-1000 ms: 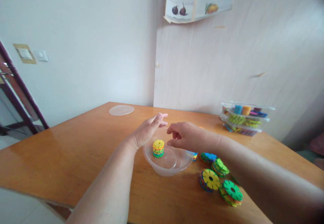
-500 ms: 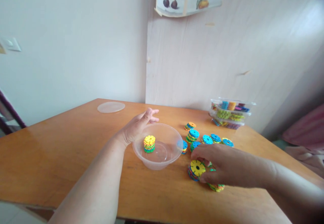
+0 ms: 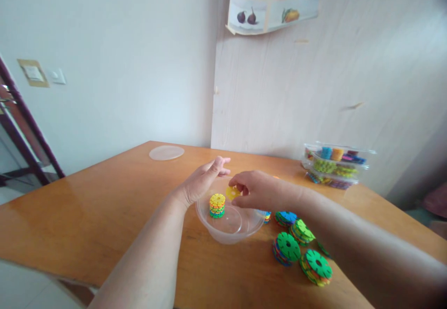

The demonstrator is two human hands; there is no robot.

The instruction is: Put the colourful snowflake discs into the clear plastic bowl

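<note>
A clear plastic bowl [image 3: 223,237] stands on the table. Inside it, toward the left, is a stack of notched plastic discs [image 3: 217,205], yellow on top and green at the bottom. My left hand [image 3: 204,181] lies along the bowl's left rim, fingers stretched out and nothing in them. Over the bowl, my right hand [image 3: 256,190] pinches a yellow notched disc [image 3: 233,192] between thumb and fingers. Right of the bowl stand green-topped disc stacks [image 3: 288,247], with blue-topped stacks [image 3: 286,218] behind. My right arm hides part of this group.
Clear boxes [image 3: 337,164] of coloured pieces are piled at the back right of the wooden table [image 3: 104,206]. A round clear lid [image 3: 166,152] lies near the back edge. Behind is a wall with a fruit poster [image 3: 274,4].
My right hand has moved left from the stacks to above the bowl, carrying a yellow disc. The stack it left now shows green on top. My left hand stays at the rim; the view has shifted.
</note>
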